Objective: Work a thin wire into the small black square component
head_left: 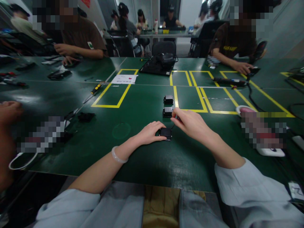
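Observation:
My left hand [152, 132] is closed around the left side of a small black box [166, 133], thumb on the near edge and fingers on the far edge. The box lies on the green table in front of me. Just right of it, my right hand [190, 123] is pinched on a thin dark strand [173, 126] that slants down to the box's right side; whether it is a wire or a tool I cannot tell. Beyond my hands stand two similar black boxes with grey tops, a nearer box [167, 111] beside my right fingertips and a farther box [168, 99].
Yellow tape outlines [118, 106] mark the green table [142, 167]. A screwdriver [95, 90] and a black piece [85, 117] lie left. A black tray [154, 65] sits ahead. At right is a white-cased object [270, 152]. Co-workers sit opposite; another person's hand [10, 109] is at left.

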Demonstrator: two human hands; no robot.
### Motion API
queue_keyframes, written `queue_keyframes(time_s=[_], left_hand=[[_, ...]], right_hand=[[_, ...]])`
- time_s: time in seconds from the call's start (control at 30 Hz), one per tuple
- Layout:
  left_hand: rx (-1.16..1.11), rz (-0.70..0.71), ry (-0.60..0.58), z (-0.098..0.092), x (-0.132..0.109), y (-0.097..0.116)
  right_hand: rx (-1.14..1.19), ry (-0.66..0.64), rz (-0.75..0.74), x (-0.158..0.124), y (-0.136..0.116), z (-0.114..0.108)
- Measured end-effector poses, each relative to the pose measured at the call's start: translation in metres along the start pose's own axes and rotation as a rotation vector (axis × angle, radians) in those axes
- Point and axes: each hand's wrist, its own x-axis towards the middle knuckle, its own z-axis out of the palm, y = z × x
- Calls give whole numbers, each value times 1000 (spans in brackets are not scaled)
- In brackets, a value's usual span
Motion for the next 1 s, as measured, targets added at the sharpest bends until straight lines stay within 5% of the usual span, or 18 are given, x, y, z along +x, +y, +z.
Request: queue_keyframes(time_s=[1.0], left_hand=[[-3,-16,1,0,0,0]], right_hand=[[14,-15,4,0,-1,-1]])
